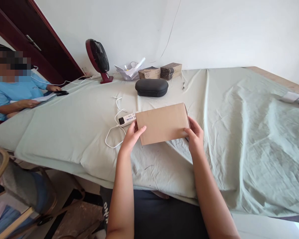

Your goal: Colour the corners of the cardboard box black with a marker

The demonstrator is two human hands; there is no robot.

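Note:
A plain brown cardboard box (163,124) is held between my two hands above the cloth-covered table, its right end tipped a little higher. My left hand (131,136) grips the left end, thumb on the broad face and fingers behind. At the right end my right hand (194,133) has its thumb on the same face, with the fingers round the far side. The box partly covers a white power strip (127,119) with a black plug in it. Beyond the box lies a black oval zip case (151,87).
A red and black fan (99,59), a clear plastic basket (129,71) and two taped cardboard boxes (171,70) stand along the wall. A white cable (107,141) loops on the left. A pen (183,86) lies behind. Another person (12,89) sits at the far left, holding papers.

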